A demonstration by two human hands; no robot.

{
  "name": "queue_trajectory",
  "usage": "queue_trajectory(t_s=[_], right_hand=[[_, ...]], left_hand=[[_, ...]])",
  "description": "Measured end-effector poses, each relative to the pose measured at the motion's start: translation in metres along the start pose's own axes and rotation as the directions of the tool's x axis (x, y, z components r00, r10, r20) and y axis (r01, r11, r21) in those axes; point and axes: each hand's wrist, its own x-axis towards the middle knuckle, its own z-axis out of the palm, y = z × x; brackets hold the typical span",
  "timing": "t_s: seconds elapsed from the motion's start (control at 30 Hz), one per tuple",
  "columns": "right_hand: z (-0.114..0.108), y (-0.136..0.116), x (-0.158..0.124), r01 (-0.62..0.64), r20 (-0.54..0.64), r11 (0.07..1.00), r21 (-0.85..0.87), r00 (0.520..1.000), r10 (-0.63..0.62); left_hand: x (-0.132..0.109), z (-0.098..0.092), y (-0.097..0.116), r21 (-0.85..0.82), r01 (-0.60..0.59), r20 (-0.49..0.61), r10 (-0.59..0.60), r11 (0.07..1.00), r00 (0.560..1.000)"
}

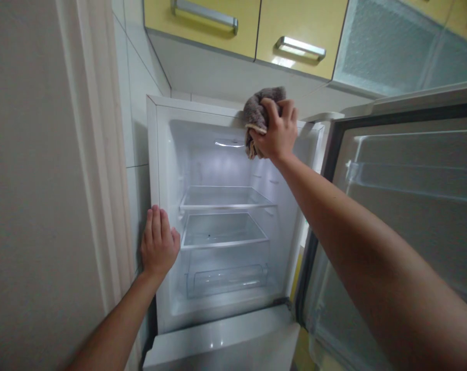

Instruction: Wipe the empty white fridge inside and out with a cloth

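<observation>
Right hand (280,129) grasps a bunched cloth (255,114) at the top of the open fridge (198,110), left hand (159,246) resting unclenched against its left side

Cloth (256,111) I grip: fuzzy, matt fabric
Fridge frame (153,154) before me: smooth, plastic-looking, low sheen
Shelves (226,197): smooth, clear; glass or plastic, I cannot tell
Drawer (229,279): clear, glossy plastic
Cupboard doors (295,19): smooth, glossy
Handles (303,48): shiny metal
Cupboard pane (384,46): rough-textured glass
</observation>
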Motion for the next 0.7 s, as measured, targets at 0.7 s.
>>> queue_trajectory(t_s=[0.7], right_hand=[[-0.027, -0.222, 0.015, 0.233, 0.209, 0.918, 0.32, 0.928, -0.309]], left_hand=[[0.0, -0.002, -0.003, -0.016, 0.064, 0.035, -0.064, 0.998, 0.997]])
